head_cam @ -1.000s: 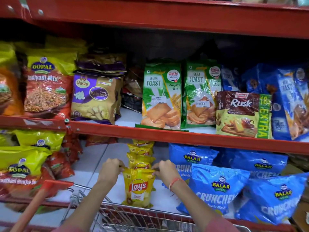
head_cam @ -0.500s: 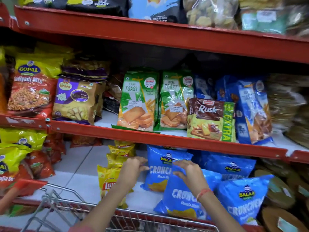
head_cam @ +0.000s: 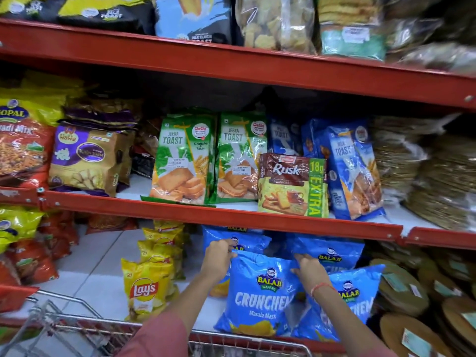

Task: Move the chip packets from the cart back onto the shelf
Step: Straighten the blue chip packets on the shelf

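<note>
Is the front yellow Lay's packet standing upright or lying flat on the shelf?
Upright. The Lay's packet stands on its bottom edge on the white shelf, logo facing forward, more yellow packets lined behind it.

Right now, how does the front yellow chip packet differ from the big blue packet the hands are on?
The yellow chip packet is smaller and narrower; the blue packet is clearly wider and taller. The yellow one stands untouched at the head of a row of like packets, while the blue one has the left hand at its top corner and the right hand at its right edge. Both stand upright on the same lower shelf, fronts facing out.
</note>
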